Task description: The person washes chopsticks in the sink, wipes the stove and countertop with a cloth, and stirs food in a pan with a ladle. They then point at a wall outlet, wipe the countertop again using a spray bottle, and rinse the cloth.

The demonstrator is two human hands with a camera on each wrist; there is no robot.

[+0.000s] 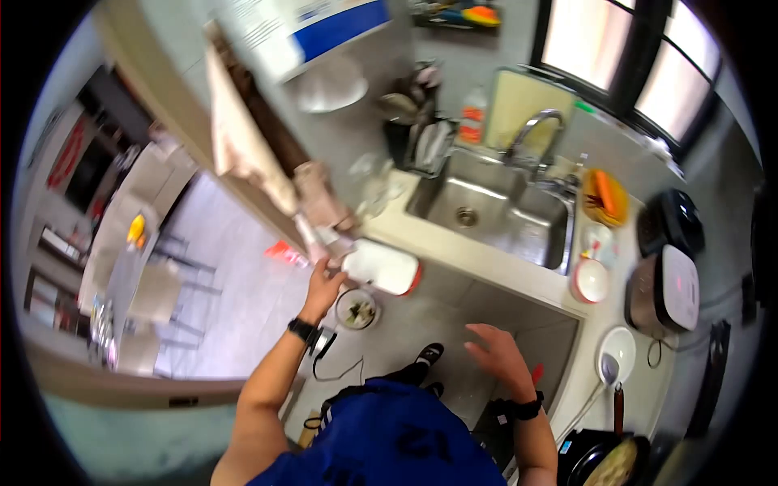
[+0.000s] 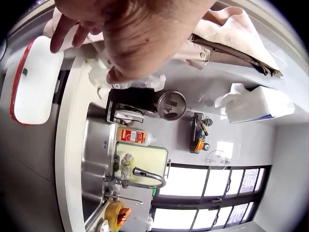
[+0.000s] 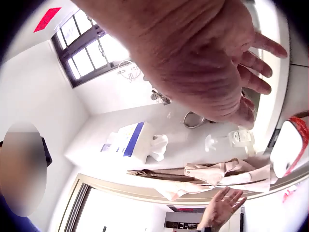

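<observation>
My left hand (image 1: 322, 290) reaches out with its fingers extended, close to the lower end of pale pink and brown cloths (image 1: 324, 198) hanging on the wall. The right wrist view shows that same left hand (image 3: 223, 210) with fingers spread and nothing in its palm. Beside its fingertips is a white rectangular lid or tray (image 1: 379, 267) with a red edge. Below it stands a round bin (image 1: 356, 309) with scraps inside. My right hand (image 1: 501, 356) hovers over the floor in front of the counter, holding nothing, its fingers loosely extended.
A steel sink (image 1: 466, 215) with a tap (image 1: 539, 121) is set in the white counter (image 1: 486, 263). Along the right counter stand a white bowl (image 1: 590, 281), a rice cooker (image 1: 664, 290) and a pan (image 1: 616, 470). A tissue box (image 2: 260, 104) hangs on the wall.
</observation>
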